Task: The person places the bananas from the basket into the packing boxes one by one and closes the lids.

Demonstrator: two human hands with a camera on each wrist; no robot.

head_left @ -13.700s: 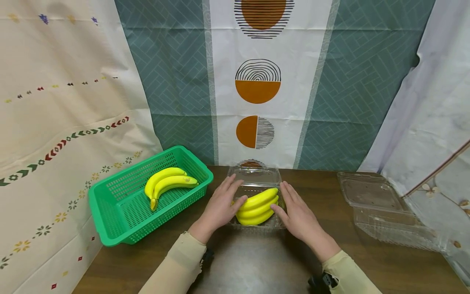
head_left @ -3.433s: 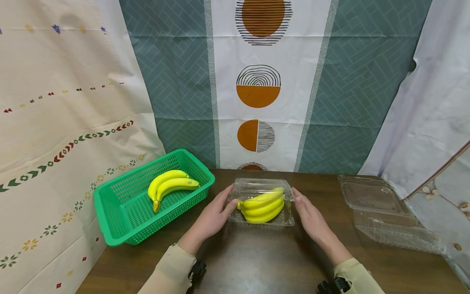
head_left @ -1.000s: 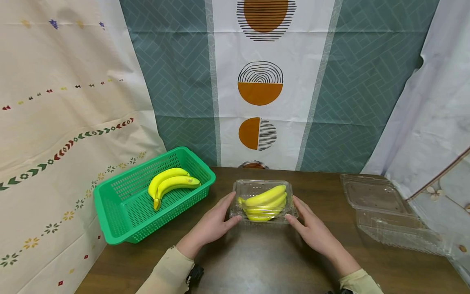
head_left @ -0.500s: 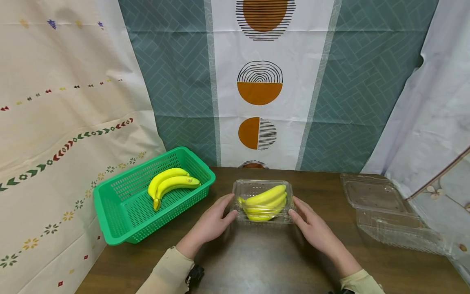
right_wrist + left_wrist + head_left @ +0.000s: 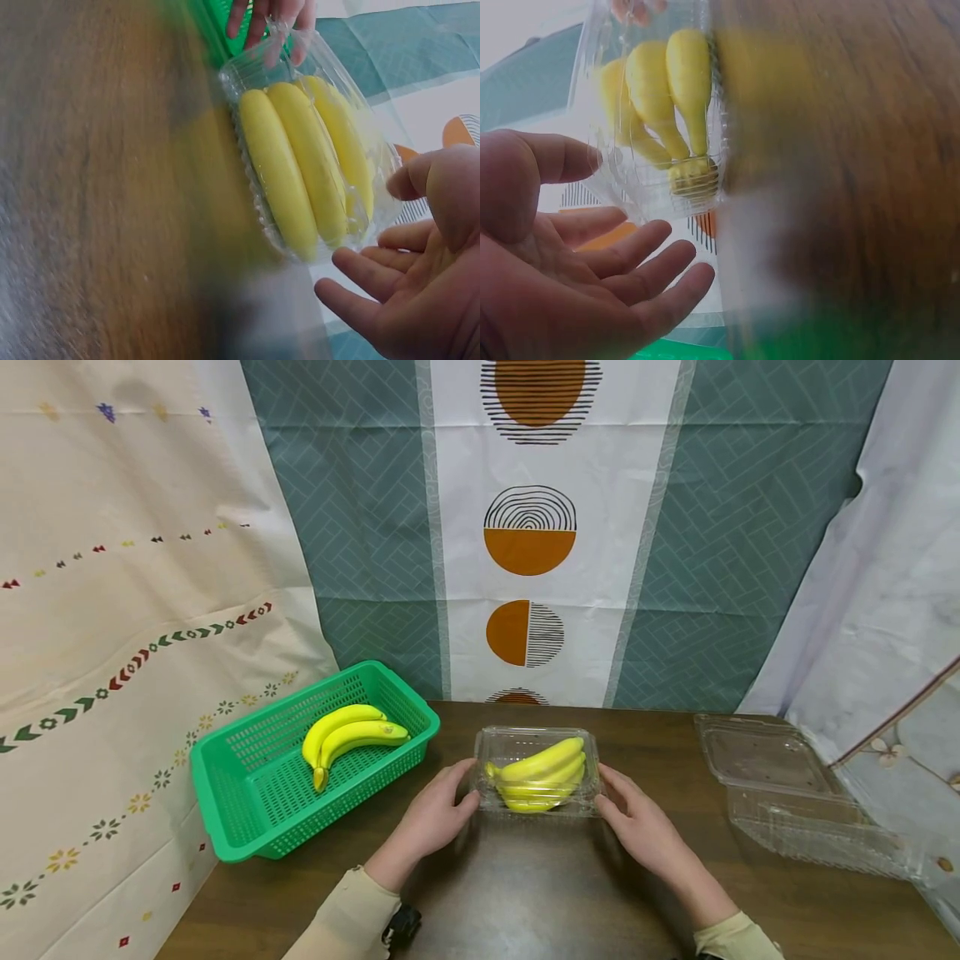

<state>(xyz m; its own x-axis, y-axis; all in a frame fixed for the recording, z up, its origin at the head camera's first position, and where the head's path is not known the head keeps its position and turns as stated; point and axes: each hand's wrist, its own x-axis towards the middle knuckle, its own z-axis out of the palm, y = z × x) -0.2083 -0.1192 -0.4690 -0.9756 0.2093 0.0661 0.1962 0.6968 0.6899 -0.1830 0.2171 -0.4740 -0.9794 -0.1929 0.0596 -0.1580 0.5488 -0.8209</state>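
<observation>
A clear plastic clamshell box point(image 5: 537, 772) with its lid down stands on the table, holding a bunch of yellow bananas point(image 5: 543, 767). Beside its left end is my left hand point(image 5: 435, 812), thumb at the box's corner and fingers loosely spread in the left wrist view. At the right end my right hand point(image 5: 647, 827) lies in much the same way, its thumb close to the front right corner. The right wrist view shows its fingers point(image 5: 360, 274) relaxed, not curled round the box. Whether the fingertips touch the plastic, I cannot tell.
On the left a green basket point(image 5: 247, 839) holds another bunch of bananas point(image 5: 352, 739). An open clear clamshell box point(image 5: 780, 768) lies at the right of the brown wooden table point(image 5: 517, 893). Patterned cloths point(image 5: 375, 527) hang behind and at both sides.
The box's lid, raised at first over the bananas, has come down and lies flat. In the last second my thumbs have slid off its front edge towards the corners.
</observation>
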